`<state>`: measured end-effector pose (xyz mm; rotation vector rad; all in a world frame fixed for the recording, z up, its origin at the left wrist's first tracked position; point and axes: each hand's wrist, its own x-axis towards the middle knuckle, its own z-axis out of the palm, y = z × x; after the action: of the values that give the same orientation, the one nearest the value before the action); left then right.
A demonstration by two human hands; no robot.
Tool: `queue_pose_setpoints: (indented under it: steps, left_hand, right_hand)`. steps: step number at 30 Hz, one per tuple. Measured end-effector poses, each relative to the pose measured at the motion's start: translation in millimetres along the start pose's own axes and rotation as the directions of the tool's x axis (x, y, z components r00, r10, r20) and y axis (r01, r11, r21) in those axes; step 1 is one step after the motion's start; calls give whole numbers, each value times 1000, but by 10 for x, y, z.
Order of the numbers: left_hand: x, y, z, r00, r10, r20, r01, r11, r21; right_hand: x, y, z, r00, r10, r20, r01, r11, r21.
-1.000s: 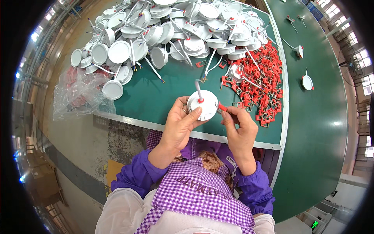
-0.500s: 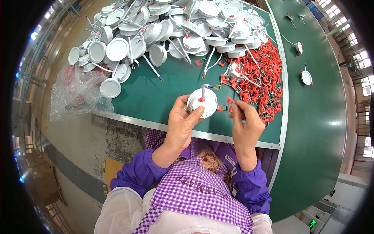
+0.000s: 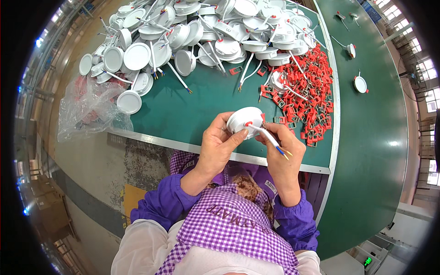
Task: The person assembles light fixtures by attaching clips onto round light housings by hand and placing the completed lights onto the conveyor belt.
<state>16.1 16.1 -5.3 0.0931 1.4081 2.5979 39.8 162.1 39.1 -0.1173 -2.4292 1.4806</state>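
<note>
My left hand (image 3: 219, 145) grips a round white downlight (image 3: 244, 120) by its rim, thumb across its back. From a red grommet at the downlight's centre, a white cable (image 3: 268, 136) runs toward me and ends in bare blue and yellow wires. On the right side of the downlight, my right hand (image 3: 285, 149) pinches a red spring clip (image 3: 263, 117) against the rim. The fingertips hide most of that clip. Just beyond the right hand spreads a heap of red clips with metal springs (image 3: 308, 87).
A large pile of white downlights (image 3: 192, 34) covers the far side of the green table (image 3: 174, 110). At the left edge lies a clear plastic bag (image 3: 91, 107). Several downlights, including one (image 3: 360, 84), rest on the green surface at right, past a pale metal edge strip (image 3: 337, 91).
The right hand has brought the red clip to the downlight's rim. The downlight has turned and tilted, so its cable swings from pointing up to pointing right and toward me.
</note>
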Motion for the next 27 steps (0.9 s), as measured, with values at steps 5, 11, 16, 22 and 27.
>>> queue_pose_setpoints:
  steps: [5, 11, 16, 22, 27]
  left_hand:
    - [-14, 66, -15, 996, -44, 73, 40, 997, 64]
    - [-220, 117, -111, 981, -152, 123, 141, 986, 95]
    - [-378, 55, -207, 958, -249, 140, 234, 966, 114]
    - [-255, 240, -213, 987, -161, 23, 154, 971, 183]
    - [-155, 419, -348, 993, -110, 31, 71, 802, 593]
  right_hand:
    - [-23, 63, -24, 999, -53, 5, 53, 998, 24]
    - [-213, 121, -105, 934, 309, 178, -356, 788, 502]
    - [-439, 377, -5, 903, 345, 255, -429, 764, 483]
    - [-172, 369, -199, 976, 26, 218, -30, 999, 14]
    - [179, 584, -178, 867, -356, 348, 497, 664, -559]
